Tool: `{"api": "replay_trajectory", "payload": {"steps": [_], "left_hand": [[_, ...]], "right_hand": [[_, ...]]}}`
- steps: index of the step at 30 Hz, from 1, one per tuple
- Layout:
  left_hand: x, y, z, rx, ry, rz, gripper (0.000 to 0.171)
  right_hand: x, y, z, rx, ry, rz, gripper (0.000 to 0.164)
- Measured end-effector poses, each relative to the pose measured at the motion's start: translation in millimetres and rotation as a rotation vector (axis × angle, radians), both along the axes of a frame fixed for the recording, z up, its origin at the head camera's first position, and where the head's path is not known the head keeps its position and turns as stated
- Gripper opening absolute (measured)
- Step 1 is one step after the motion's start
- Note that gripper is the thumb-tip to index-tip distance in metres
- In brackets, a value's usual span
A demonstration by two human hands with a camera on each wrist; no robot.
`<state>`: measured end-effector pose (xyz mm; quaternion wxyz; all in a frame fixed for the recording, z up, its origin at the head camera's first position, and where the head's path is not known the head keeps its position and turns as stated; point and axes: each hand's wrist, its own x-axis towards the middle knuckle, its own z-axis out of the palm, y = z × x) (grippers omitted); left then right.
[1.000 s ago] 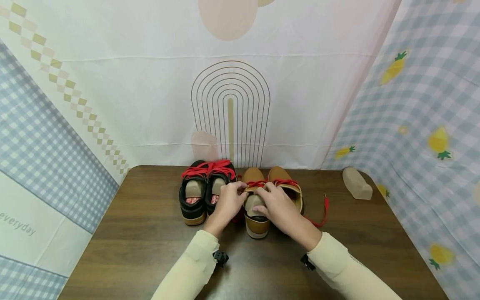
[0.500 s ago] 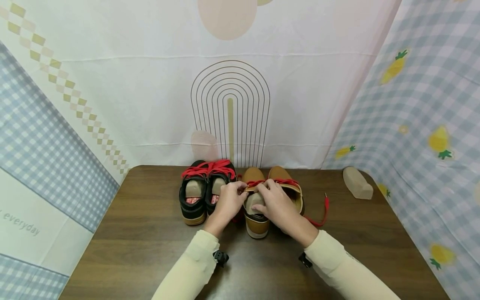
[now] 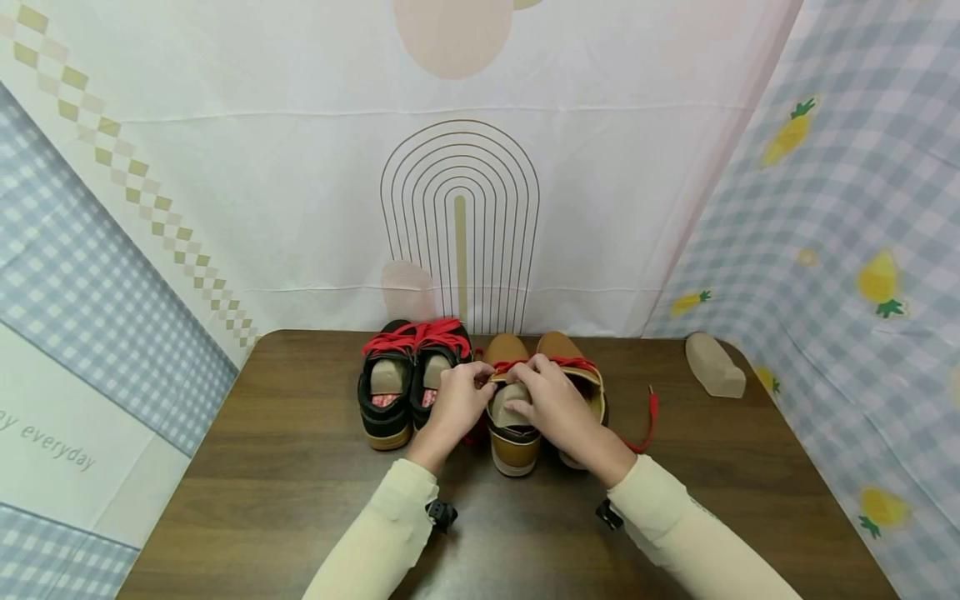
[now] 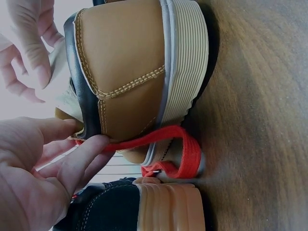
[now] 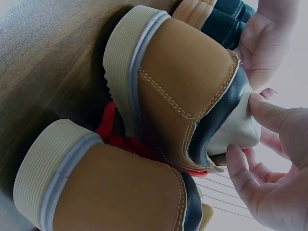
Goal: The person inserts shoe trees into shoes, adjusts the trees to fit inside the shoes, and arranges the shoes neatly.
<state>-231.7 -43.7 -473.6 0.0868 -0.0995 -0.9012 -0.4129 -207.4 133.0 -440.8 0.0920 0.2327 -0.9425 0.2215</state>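
Both black shoes (image 3: 390,429), left of the hands, contain beige shoe forms (image 3: 387,377). The tan shoe (image 3: 514,454) between the hands has a fitted form (image 5: 236,125); in the second tan shoe (image 5: 115,187), below the right hand (image 3: 562,408), I see none. One loose form (image 3: 714,367) lies far right of the hands, so perhaps one filling is left. The left hand (image 3: 456,400) pinches the tan shoe's edge; the right bends over the fitted form, thumb touching, but whether it grips I cannot tell.
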Motion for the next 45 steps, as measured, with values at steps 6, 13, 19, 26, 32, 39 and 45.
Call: {"api": "replay_trajectory", "payload": {"steps": [6,13,19,26,32,39,45], "left_hand": [[-0.5,0,-0.7,-0.003,-0.007,0.006,0.014],[-1.4,0,-1.4,-0.011,-0.007,0.007,0.013],[-2.1,0,-1.2,-0.019,-0.012,0.009,0.013],[-2.6,1,-0.7,-0.006,-0.026,0.009,0.013],[-1.5,1,-0.1,-0.004,-0.026,0.013,0.013],[-0.7,1,0.7,-0.010,-0.013,0.005,0.013],[-1.7,1,0.5,-0.009,-0.033,0.003,0.012]], "right_hand": [[-2.9,-3,-1.5,0.003,0.021,0.018,0.031],[-3.9,-4,-3.4,0.020,0.072,0.015,0.031],[-6.2,-4,-6.1,0.015,0.106,0.012,0.032],[-9.0,-4,-15.0,0.081,0.173,0.029,0.037],[-11.3,-4,-18.4,0.085,0.230,0.039,0.037],[-16.0,-3,-20.0,0.089,0.222,0.066,0.037],[-22.2,5,-8.3,0.005,0.099,0.128,0.034]]}}
